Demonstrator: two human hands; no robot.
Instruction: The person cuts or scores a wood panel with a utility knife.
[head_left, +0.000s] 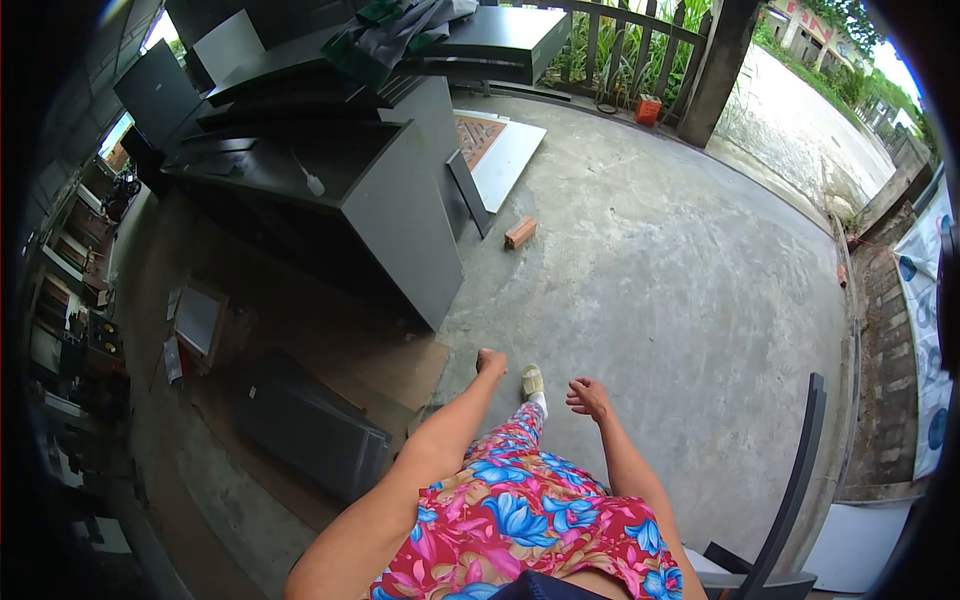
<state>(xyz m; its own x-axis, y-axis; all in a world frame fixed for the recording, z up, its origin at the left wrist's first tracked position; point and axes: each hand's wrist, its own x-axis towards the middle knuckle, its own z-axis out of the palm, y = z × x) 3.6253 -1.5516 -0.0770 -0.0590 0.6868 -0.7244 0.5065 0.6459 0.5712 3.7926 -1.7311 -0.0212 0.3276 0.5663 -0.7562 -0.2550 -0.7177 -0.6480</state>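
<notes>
My left hand hangs in front of me, fingers curled into a loose fist. No object shows in it. My right hand is held low on the other side, its fingers loosely bent and a little apart, holding nothing. Between the two, a foot in a yellowish shoe steps on the concrete floor. Nearest to my left hand is a large dark grey cabinet, lying with its broad panel toward me. A brush-like tool with a pale end rests on it. Neither hand touches anything.
A dark panel piece lies on cardboard at left. Ahead are a brick, a narrow board and a white sheet. A dark curved bar rises at right. An orange object stands by the fence.
</notes>
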